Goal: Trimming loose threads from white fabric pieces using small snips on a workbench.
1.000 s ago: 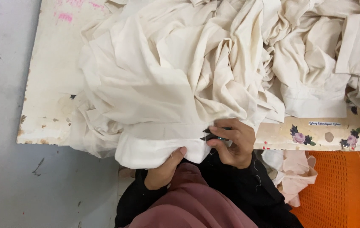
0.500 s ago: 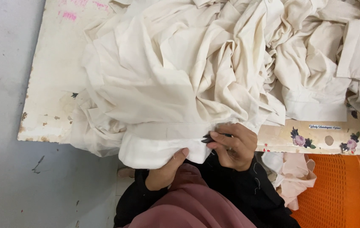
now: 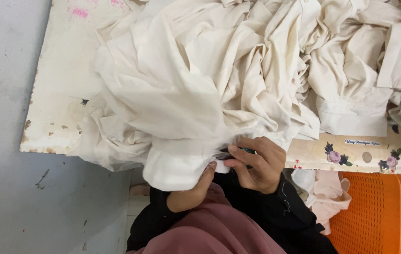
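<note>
A big heap of cream garments (image 3: 219,75) lies on a worn white table (image 3: 59,94). One folded cuff or hem (image 3: 177,167) of a garment hangs over the table's near edge. My left hand (image 3: 192,190) grips that cloth from below, mostly hidden under it. My right hand (image 3: 257,163) is closed on a small dark tool (image 3: 228,154), a thread snipper by its look, whose tip touches the cloth edge. My sleeves are black, and pink cloth covers my lap.
An orange plastic basket (image 3: 374,216) stands at the lower right with a pale pink cloth (image 3: 327,195) hanging at its side. Flower stickers (image 3: 334,154) mark the table's front edge. Grey floor (image 3: 2,188) lies to the left.
The hands and the cloth edge have shifted slightly; the right hand stays at the hem with the tool, fingers working a little.
</note>
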